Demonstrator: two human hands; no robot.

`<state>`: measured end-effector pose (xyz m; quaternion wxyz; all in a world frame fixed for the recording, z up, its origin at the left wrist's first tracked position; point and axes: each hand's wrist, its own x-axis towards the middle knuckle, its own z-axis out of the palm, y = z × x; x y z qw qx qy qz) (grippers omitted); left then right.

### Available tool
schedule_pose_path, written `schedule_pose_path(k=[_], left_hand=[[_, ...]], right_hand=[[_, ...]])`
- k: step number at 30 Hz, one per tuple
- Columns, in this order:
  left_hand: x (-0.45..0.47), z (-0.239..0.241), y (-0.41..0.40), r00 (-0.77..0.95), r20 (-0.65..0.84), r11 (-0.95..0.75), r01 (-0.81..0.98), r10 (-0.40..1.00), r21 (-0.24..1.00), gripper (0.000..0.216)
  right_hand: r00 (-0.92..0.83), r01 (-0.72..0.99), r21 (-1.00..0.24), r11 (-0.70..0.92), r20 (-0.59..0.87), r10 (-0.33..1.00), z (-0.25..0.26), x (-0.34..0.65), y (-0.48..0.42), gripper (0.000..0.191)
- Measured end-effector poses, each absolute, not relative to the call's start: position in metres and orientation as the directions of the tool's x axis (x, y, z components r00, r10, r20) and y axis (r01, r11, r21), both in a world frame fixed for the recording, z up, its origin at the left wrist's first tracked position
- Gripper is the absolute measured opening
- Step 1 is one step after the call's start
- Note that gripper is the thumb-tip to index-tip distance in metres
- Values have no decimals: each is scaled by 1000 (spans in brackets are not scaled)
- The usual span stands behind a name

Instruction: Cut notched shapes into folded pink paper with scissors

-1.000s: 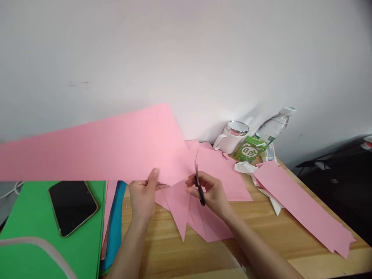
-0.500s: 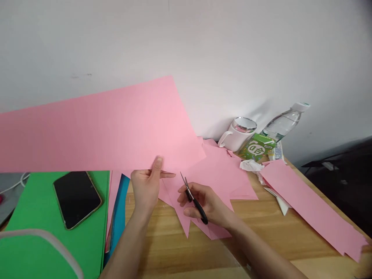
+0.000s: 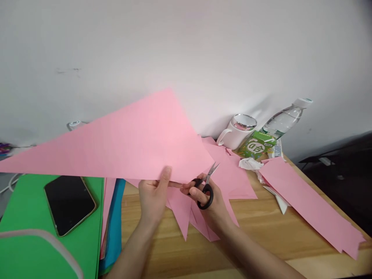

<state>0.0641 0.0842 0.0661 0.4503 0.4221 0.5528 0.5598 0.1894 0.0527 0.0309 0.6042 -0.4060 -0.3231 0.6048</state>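
Observation:
A large sheet of pink paper (image 3: 128,143) is held up by my left hand (image 3: 154,197), thumb on top and fingers beneath its lower edge. My right hand (image 3: 213,205) is closed on a pair of scissors (image 3: 207,190) with black handles. Their blades are slightly parted and point up to the right. My right fingertips are close to the sheet's lower edge by my left fingers; whether they touch it I cannot tell. Under both hands, several pink paper pieces (image 3: 240,182) with pointed corners lie overlapping on the wooden table (image 3: 165,248).
On the left, a phone (image 3: 69,205) rests on a green board (image 3: 29,217), beside blue paper (image 3: 114,228). A white mug (image 3: 236,133), green drink carton (image 3: 257,145) and clear bottle (image 3: 286,120) stand by the wall. Crumpled tissue (image 3: 250,164) and pink strips (image 3: 308,205) lie at the right.
The scissors have swung from pointing up-left to up-right in my right hand, which has moved up toward the sheet. The pink sheet has tilted, its left end dropping. My left hand has shifted slightly right.

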Motion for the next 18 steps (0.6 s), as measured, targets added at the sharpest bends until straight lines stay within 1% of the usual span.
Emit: schedule_pose_path(k=[2,4,6,8,12,15,18], left_hand=[[73,67,79,-234,-15,18,9,972,1000,27],[80,67,75,-223,-31,34,7,974,999,25],[84,66,73,-207,-67,67,-4,976,998,27],[86,66,72,-201,-83,90,27,976,996,30],[88,64,71,-231,-55,86,125,971,988,30],[87,64,70,-218,-25,51,112,976,992,27],[83,66,70,-237,35,-11,102,971,995,26]], right_hand=[[67,-478,-876,-71,-117,991,29,188,54,34],[118,-472,-879,-69,-141,983,27,186,54,31],[179,-465,-883,-64,-164,970,25,185,55,30],[220,-450,-891,-64,-180,959,25,185,55,29],[276,-412,-910,-42,-169,946,30,187,54,31],[302,-368,-929,-29,-149,942,35,188,54,31],[319,-330,-944,-14,-126,939,36,191,54,36]])
